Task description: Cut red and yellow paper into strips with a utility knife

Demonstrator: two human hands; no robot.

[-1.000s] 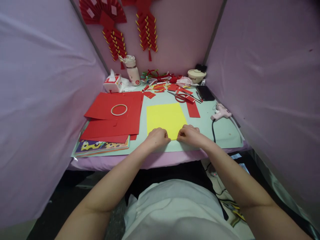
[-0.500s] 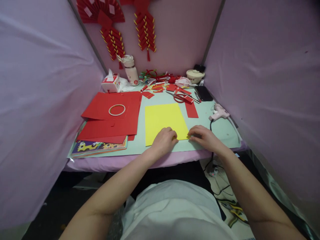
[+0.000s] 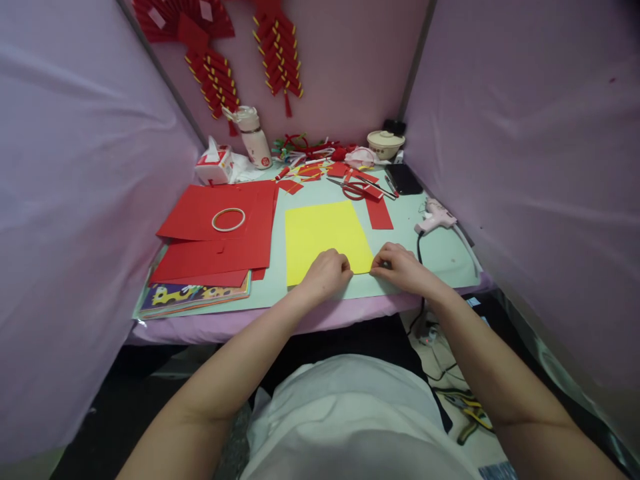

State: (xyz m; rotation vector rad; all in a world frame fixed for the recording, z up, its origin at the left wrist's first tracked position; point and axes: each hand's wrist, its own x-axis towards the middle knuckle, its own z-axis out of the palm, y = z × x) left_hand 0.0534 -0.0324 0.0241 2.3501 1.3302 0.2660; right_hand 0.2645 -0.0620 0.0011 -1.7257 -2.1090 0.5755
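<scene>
A yellow sheet of paper lies flat on the pale green tabletop in front of me. My left hand is closed at its near edge, the curled fingers gripping the paper there. At the near right corner of the sheet, my right hand pinches the edge between thumb and fingers. To the left, several red sheets are stacked, with a pale ring resting on top. A red strip lies just beyond the yellow sheet's right side.
Red-handled scissors and red paper scraps lie toward the back. A glue gun with its cord and a black phone are at the right. A bottle, tissue box and lidded bowl stand at the rear. A picture book sits under the red sheets.
The view has shifted slightly. My right hand has drawn its fingers closer together at the yellow sheet's corner. My left hand stays on the near edge.
</scene>
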